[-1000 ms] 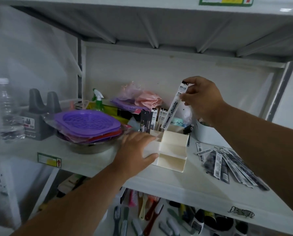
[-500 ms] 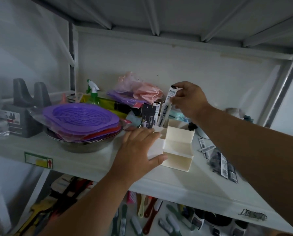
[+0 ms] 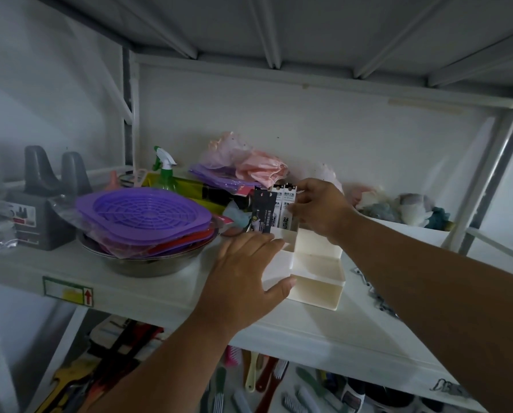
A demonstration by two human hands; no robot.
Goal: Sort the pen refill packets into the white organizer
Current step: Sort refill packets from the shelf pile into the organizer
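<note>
A white stepped organizer [image 3: 317, 272] stands on the white shelf [image 3: 159, 290]. Several pen refill packets stand upright in its tall back compartment: a black one [image 3: 264, 211] and white ones [image 3: 288, 210]. My right hand [image 3: 320, 211] pinches the rightmost white packet, which is down inside that compartment. My left hand [image 3: 246, 272] lies flat against the organizer's left side, thumb at its front corner. More loose packets [image 3: 374, 296] lie on the shelf to the right, mostly hidden behind my right forearm.
A metal bowl [image 3: 147, 260] holding purple trays [image 3: 144, 216] sits left of the organizer. A green spray bottle [image 3: 165, 171], pink and purple bags [image 3: 249, 168] and a grey holder [image 3: 46, 204] stand behind. A white bin [image 3: 407, 231] is at right. Brushes lie on the lower shelf.
My right hand has brought the white packet down from above into the organizer's back compartment. My left hand has stayed on the organizer's left side. The camera has moved closer.
</note>
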